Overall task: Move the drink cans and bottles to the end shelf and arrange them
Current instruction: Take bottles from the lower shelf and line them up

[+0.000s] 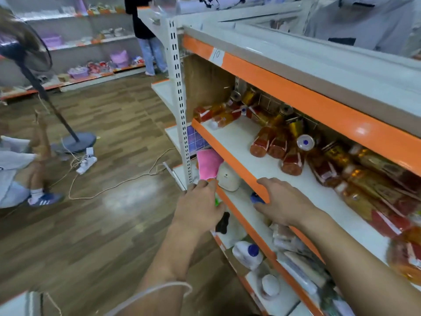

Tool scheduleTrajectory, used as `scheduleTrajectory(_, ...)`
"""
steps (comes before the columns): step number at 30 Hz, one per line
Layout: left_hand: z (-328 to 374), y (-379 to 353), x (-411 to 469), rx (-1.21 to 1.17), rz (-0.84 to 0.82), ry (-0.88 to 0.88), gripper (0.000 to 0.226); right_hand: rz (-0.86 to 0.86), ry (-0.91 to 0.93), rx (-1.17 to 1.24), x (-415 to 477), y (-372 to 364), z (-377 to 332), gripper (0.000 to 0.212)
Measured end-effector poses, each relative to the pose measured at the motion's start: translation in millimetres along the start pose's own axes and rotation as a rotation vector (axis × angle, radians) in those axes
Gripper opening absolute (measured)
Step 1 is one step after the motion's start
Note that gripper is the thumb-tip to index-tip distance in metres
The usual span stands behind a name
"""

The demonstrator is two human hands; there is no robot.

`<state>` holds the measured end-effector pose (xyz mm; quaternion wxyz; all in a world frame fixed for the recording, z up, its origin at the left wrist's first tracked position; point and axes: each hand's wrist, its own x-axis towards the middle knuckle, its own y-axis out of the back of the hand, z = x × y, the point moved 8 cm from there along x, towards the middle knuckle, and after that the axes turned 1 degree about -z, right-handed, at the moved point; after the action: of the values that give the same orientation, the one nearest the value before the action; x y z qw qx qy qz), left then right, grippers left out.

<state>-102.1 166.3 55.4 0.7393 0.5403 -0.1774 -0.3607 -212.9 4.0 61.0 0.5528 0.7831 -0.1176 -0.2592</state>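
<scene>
Several orange and red drink bottles (pixel 276 142) lie on their sides along the back of the middle white shelf (pixel 237 142) with an orange front edge. More lie at the shelf's far left end (pixel 218 115) and at the right (pixel 373 190). My left hand (pixel 200 206) is curled beside the perforated upright post (pixel 180 115), back to the camera. A bit of green shows past its fingers, and what it holds is hidden. My right hand (pixel 282 201) reaches over the shelf's orange edge with fingers spread. A blue cap (pixel 257 198) shows just under its thumb.
Lower shelves hold a pink cloth (pixel 208 163), a cream cap (pixel 229 176), and white bottles with blue lids (pixel 247 253). On the wooden floor stand a fan (pixel 77 140) with a cable and power strip (pixel 86 164). One person crouches at left (pixel 20 169); another stands at the far shelves (pixel 150 42).
</scene>
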Motion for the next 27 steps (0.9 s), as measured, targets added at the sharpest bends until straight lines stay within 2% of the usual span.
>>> scheduleTrajectory(4, -3.1, 2.1, 46.2, 0.027, -0.012, -0.018, 0.058, -0.016, -0.016, 0.008, 44.4, 5.3, 4.2, 0.067)
scheduleTrajectory(9, -8.1, 16.8, 111.0, 0.102, -0.003, -0.026, 0.053, -0.021, 0.014, -0.038, 117.0, 21.2, -5.2, 0.057)
scheduleTrajectory(14, -17.9, 29.3, 174.0, 0.097, -0.029, -0.028, 0.052, -0.031, -0.031, -0.031, 173.7, 32.9, -2.5, 0.058)
scheduleTrajectory(19, -48.5, 26.5, 258.0, 0.034, -0.060, -0.027, 0.050, -0.021, -0.265, 0.049, 234.4, 29.5, 28.4, 0.058)
scheduleTrajectory(21, -65.5, 14.0, 299.8, -0.007, -0.085, -0.036, 0.055, 0.010, -0.383, 0.093, 261.0, 28.1, 40.6, 0.060)
scheduleTrajectory(27, -95.1, -15.4, 410.3, -0.124, -0.075, -0.140, 0.084, 0.112, -0.760, 0.102, 323.5, 10.5, 77.5, 0.109)
